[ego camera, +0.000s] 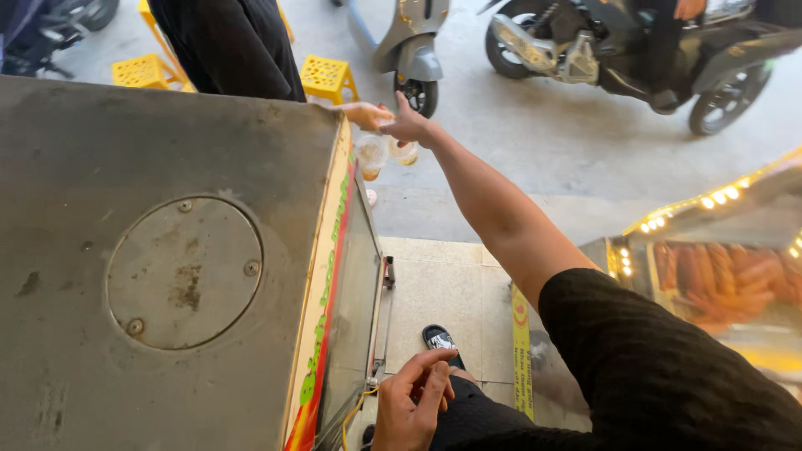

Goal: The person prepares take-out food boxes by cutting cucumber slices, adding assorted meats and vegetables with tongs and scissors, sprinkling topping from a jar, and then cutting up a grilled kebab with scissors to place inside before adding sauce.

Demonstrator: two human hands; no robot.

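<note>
Seen from above, a person in a black sleeve stands behind a grey metal cart (167,250) with a round bolted plate in its top surface. Their right hand (408,125) is stretched far out past the cart's front corner, its grip closed on the top of two clear plastic cups (386,154) that hang just beyond that corner. Another person's hand (364,114), coming from a figure in dark clothes standing in front of the cart, meets the same cups and touches them at the rim. The handover looks partly done: both hands are on the cups, and neither has let go, so the release is what seems left. The cups hang upright, long axis vertical, mouths up toward the hands and bases pointing to the pavement; a little amber liquid shows low inside them. The left hand (413,401) sits low beside the cart's near edge, fingers loosely curled and holding nothing. Yellow plastic stools (327,77) and parked scooters (618,50) stand on the pavement beyond the cart.
</note>
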